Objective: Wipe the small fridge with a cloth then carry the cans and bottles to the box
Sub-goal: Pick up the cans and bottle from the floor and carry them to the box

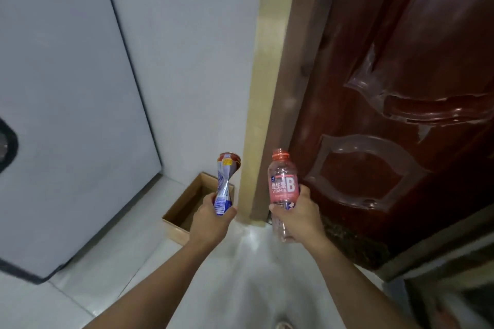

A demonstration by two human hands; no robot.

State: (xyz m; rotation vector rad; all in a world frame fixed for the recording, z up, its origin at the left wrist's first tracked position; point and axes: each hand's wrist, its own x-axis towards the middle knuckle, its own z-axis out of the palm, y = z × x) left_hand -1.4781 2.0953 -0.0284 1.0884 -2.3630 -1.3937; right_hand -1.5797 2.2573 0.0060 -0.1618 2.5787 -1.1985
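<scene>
Okay — crushed can point(224, 184) gripped upright in left hand point(211, 218), above the open cardboard box point(184, 201) on the floor point(112, 262); right hand point(299, 218) clasps a pink bottle point(283, 189) beside the brown door point(401, 88).

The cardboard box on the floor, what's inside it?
The cardboard box is open, and the part of its inside that shows looks bare brown. The left hand and its crushed can cover the near right corner, so anything lying there is hidden.
</scene>
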